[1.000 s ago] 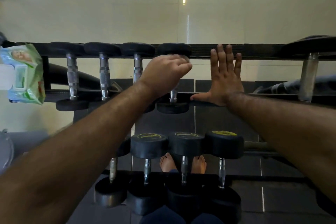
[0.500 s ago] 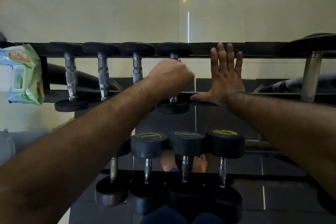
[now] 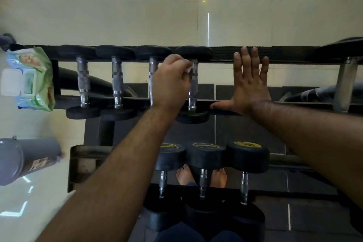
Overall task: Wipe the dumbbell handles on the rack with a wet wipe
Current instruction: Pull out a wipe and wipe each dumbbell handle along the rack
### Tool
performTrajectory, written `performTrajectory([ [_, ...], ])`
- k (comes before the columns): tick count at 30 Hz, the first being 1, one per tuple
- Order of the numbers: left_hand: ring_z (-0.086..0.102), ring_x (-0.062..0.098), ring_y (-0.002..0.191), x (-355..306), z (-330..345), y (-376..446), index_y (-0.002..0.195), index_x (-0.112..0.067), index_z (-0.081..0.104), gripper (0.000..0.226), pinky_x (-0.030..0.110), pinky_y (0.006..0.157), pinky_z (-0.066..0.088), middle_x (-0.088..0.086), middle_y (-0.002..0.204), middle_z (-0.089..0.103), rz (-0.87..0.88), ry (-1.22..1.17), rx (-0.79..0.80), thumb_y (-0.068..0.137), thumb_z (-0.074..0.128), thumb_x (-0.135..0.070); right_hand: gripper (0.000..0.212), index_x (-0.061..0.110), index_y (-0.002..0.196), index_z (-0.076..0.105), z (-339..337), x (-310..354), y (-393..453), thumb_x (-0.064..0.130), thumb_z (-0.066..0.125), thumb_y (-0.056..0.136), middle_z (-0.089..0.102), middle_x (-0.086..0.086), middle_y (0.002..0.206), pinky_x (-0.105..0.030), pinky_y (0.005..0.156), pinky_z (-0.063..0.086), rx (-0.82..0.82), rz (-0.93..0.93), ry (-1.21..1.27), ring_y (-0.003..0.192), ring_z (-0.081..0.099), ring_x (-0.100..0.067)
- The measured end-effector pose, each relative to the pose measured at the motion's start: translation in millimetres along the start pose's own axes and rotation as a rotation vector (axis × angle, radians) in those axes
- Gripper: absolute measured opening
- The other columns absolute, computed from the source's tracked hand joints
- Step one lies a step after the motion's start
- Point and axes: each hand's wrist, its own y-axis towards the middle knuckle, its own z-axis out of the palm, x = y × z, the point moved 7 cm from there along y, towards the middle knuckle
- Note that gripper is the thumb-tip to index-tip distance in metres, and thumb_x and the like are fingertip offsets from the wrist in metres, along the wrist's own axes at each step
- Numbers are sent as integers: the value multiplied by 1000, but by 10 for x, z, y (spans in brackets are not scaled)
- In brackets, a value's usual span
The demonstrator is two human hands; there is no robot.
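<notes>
Black rubber heads of three dumbbells fill the lower rack tier nearest the viewer, their short metal handles ribbed. Above them, the right hand lies flat and spread, thumb along the front rail of the upper rack, fingers straight toward the back rail. Beside it, the left hand curls around a white wet wipe, pressing it to the knurled chrome handle of the fourth upper dumbbell. Farthest left, a green wipes pack rests at the rack's end.
</notes>
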Motion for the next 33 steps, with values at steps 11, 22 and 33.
performTrajectory([
  [11, 68, 14, 96, 146, 20, -327, 109, -29, 80, 23, 33, 88, 56, -7, 103, 75, 21, 70, 581, 93, 69, -17, 167, 7, 169, -14, 1, 7, 4, 115, 37, 51, -20, -18, 177, -69, 129, -4, 11, -8, -2, 162, -22, -41],
  [22, 67, 16, 95, 125, 140, -335, 106, -32, 79, 17, 34, 90, 56, -8, 104, 74, -78, 236, 925, 94, 70, -24, 167, 7, 169, -12, -6, 5, -6, 115, 36, 51, -19, -18, 177, -70, 128, -2, 8, -2, -3, 162, -20, -41],
  [33, 66, 14, 87, 110, 114, -412, 99, -26, 77, 12, 32, 77, 56, -8, 91, 71, -186, 152, 856, 93, 67, -23, 167, 7, 169, -12, -8, -2, 4, 114, 44, 53, -19, -18, 177, -69, 129, -4, -4, 0, -2, 162, -20, -42],
])
